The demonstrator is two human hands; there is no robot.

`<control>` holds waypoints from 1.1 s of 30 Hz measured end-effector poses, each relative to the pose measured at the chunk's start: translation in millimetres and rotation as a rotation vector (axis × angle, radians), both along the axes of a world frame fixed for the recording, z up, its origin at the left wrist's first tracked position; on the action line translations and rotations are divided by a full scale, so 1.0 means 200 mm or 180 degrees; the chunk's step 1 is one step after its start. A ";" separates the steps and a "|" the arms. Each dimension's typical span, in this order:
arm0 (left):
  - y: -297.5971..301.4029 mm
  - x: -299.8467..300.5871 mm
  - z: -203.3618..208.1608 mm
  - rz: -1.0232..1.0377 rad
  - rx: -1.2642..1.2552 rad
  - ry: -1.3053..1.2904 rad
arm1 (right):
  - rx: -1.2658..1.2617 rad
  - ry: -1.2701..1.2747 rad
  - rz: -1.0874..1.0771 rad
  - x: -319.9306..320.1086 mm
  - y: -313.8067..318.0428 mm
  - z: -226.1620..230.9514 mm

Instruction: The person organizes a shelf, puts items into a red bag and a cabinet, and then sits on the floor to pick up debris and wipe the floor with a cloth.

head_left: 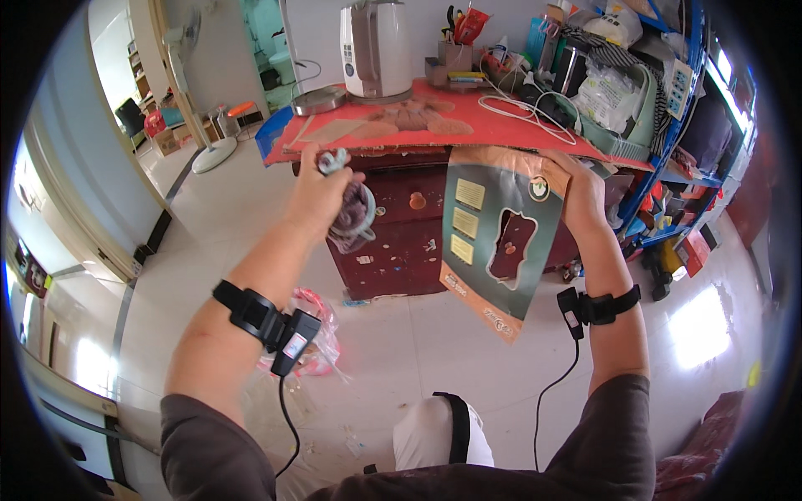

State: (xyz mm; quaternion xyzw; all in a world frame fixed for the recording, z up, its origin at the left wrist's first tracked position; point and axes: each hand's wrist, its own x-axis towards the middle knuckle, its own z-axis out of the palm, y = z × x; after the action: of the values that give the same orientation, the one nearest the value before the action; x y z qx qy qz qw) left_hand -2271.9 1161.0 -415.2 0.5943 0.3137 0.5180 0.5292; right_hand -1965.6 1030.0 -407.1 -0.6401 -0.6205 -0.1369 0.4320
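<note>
My left hand (319, 199) is closed around a small clear container (359, 234) with a pale blue-grey rim and dark purplish contents, hanging tilted before the red-topped cabinet. A small grey piece (332, 161) shows at the top of my fingers; I cannot make out what it is. My right hand (583, 197) pinches the upper right corner of a flat green and orange packaging pouch (476, 250). The pouch hangs below the cabinet's edge. Through its shaped window the dark red drawer front shows, so nothing is visible inside there.
On the red cabinet top (334, 132) stand a white electric kettle (380, 50), its round metal base (318, 101), a white cable (535, 113) and a green basket (631, 125). A blue shelf rack (668, 142) is at right. A pink plastic bag (313, 334) lies on the floor.
</note>
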 end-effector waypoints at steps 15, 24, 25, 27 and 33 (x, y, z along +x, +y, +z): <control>-0.58 0.53 -0.96 -0.2920 -0.3562 -0.0890 | 0.0209 0.4001 0.0405 -0.08 0.05 0.04; -0.56 0.23 -0.66 -0.1393 -0.3007 -0.1242 | 0.0290 -0.0701 -0.0326 0.00 0.03 -0.06; -0.55 0.16 -0.58 -0.0638 -0.2854 -0.1182 | 0.0558 -0.1426 -0.0181 0.01 0.02 -0.08; -0.46 -0.05 -0.46 -0.0414 -0.2476 -0.1069 | 0.0522 -0.1249 -0.0133 0.00 0.02 -0.13; -0.22 -0.34 -0.14 0.0141 -0.1248 -0.0251 | -0.0059 -0.2098 -0.0568 -0.02 0.04 -0.23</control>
State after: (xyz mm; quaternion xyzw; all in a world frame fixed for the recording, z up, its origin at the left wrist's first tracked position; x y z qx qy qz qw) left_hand -2339.6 1117.0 -443.2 0.4522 0.4006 0.4814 0.6351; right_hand -1970.1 1037.8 -453.1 -0.6171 -0.6694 -0.3681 0.1887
